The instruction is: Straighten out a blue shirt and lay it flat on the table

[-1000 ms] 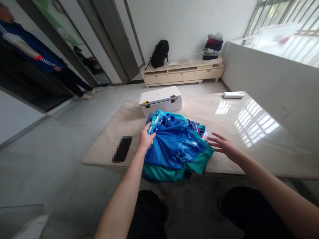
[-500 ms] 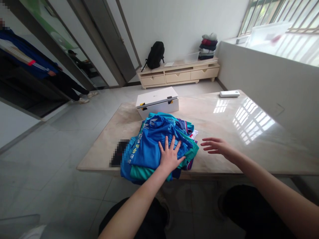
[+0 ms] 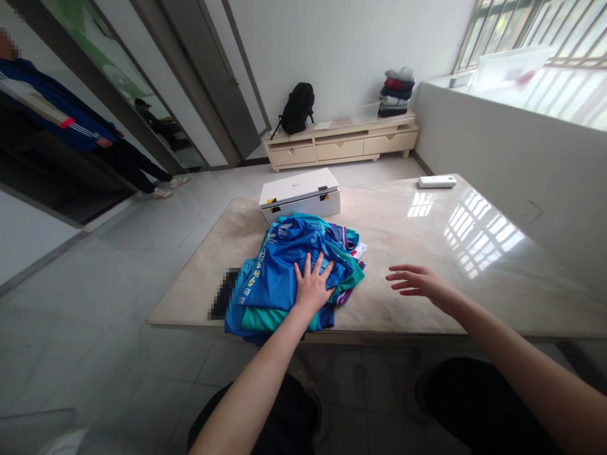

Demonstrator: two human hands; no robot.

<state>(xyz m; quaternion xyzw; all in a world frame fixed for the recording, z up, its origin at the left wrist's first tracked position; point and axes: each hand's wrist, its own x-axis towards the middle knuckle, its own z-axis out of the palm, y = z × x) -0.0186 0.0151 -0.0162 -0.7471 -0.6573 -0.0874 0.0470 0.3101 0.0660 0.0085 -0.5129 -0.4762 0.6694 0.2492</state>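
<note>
Clothes pile [image 3: 284,272], blue and teal, sits at the near left of the worktop [image 3: 427,253], its front spilling over the edge and half hiding a blurred dark object [image 3: 224,294]. Left hand [image 3: 310,287] lies flat on it, fingers [image 3: 313,265] spread; right hand [image 3: 417,283] hovers just beside, fingers loosely apart, holding nothing. Behind the pile stands a white box [image 3: 300,193]. Glossy marble to the right lies open under window glare
</note>
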